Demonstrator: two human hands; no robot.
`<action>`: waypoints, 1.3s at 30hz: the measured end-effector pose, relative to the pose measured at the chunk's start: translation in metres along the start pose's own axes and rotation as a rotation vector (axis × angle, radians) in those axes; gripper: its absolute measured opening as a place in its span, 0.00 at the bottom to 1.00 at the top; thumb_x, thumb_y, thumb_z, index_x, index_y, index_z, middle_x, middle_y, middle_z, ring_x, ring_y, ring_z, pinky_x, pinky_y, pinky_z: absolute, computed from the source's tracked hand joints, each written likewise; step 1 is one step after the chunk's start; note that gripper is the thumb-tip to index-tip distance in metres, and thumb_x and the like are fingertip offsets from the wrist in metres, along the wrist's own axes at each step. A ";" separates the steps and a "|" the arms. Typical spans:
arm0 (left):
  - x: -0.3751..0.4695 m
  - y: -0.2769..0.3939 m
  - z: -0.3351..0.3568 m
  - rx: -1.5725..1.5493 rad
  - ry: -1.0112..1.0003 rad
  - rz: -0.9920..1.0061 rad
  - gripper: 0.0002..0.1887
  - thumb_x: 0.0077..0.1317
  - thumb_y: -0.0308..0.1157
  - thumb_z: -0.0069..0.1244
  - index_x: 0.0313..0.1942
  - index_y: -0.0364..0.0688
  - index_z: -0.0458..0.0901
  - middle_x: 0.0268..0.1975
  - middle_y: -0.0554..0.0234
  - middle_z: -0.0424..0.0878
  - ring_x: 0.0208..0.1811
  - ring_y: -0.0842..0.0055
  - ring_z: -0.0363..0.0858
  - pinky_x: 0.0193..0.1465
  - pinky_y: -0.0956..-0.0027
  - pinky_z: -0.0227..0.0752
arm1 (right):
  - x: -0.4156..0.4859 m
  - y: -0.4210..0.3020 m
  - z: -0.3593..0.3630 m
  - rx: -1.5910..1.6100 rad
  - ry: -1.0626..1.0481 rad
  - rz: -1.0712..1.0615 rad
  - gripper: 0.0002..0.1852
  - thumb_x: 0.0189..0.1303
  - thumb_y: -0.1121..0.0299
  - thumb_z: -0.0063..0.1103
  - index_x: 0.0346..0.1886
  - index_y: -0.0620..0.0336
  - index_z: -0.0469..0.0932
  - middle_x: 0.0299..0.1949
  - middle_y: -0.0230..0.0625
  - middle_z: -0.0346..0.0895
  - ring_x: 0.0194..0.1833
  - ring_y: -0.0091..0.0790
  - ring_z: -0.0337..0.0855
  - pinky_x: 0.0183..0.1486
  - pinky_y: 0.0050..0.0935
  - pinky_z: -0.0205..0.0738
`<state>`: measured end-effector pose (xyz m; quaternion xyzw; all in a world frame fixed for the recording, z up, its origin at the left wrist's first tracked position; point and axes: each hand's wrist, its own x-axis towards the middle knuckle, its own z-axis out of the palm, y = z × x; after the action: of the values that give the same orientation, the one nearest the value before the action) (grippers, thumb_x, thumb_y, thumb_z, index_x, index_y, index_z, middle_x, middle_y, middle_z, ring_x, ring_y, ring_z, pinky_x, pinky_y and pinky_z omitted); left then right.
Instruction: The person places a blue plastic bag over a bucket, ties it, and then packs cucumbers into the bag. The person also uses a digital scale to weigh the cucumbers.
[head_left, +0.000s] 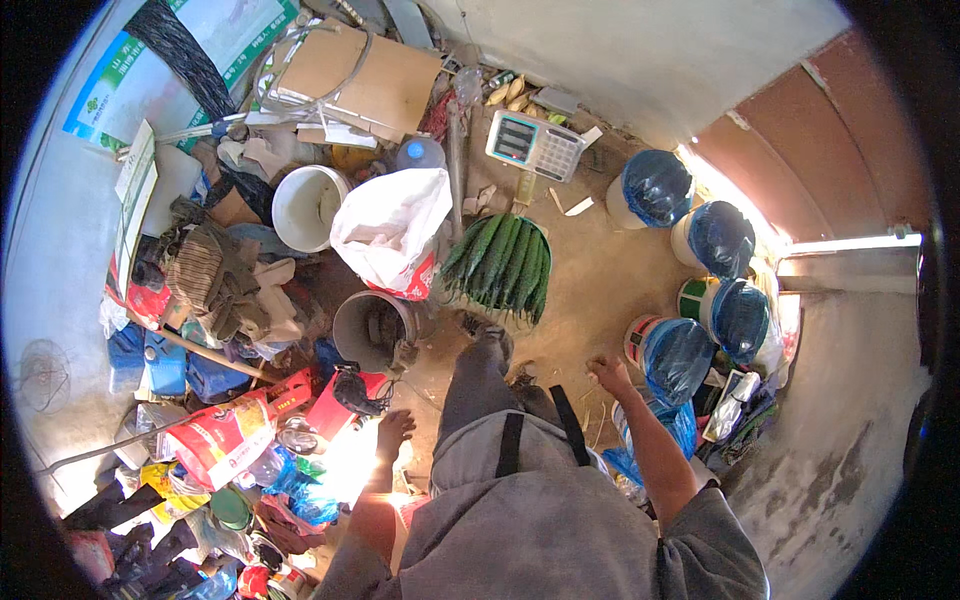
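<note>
My left hand (396, 433) hangs over the floor beside my leg, its fingers loosely bent and nothing in them. Nearest to it is a red bag (341, 405) with a dark object on top. To the right of my legs, my right hand (611, 375) is half curled and looks bare, near a bucket covered with blue plastic (679, 360). Ahead of my feet, many long green cucumbers (499, 259) lie side by side in a round container whose rim barely shows. Just beyond them is a digital scale's display and keypad unit (536, 145).
Several plastic-covered buckets (656, 187) line the right side by the door (810, 142). Left of the cucumbers stand a white sack (394, 225), a white bucket (307, 210) and a grey bucket (373, 330). Cardboard (360, 71), blue jugs (165, 364) and bags crowd the left wall.
</note>
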<state>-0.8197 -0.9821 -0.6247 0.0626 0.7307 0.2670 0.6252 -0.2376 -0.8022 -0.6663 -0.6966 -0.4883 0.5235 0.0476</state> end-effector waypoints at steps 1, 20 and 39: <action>0.004 0.017 0.018 0.096 -0.058 0.055 0.18 0.76 0.46 0.55 0.56 0.43 0.83 0.45 0.65 0.89 0.43 0.75 0.89 0.44 0.68 0.79 | -0.009 -0.017 -0.001 0.151 0.031 -0.034 0.14 0.69 0.56 0.66 0.43 0.57 0.90 0.35 0.36 0.90 0.36 0.33 0.88 0.43 0.36 0.81; 0.061 0.189 0.109 0.942 -0.434 0.381 0.18 0.71 0.42 0.59 0.45 0.34 0.89 0.35 0.59 0.89 0.36 0.74 0.86 0.43 0.64 0.80 | -0.347 0.175 0.187 0.532 0.294 0.951 0.16 0.69 0.58 0.57 0.29 0.57 0.82 0.24 0.41 0.81 0.26 0.42 0.81 0.31 0.47 0.75; 0.137 0.282 0.155 1.724 -0.697 0.193 0.14 0.74 0.40 0.56 0.31 0.43 0.83 0.26 0.69 0.82 0.26 0.75 0.79 0.27 0.68 0.72 | -0.358 -0.164 0.549 1.339 0.635 1.038 0.21 0.62 0.50 0.61 0.41 0.58 0.90 0.41 0.48 0.91 0.43 0.48 0.93 0.51 0.45 0.86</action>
<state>-0.7697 -0.6360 -0.6254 0.6418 0.4393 -0.3504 0.5218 -0.7580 -1.2226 -0.5728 -0.7675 0.3301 0.4368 0.3335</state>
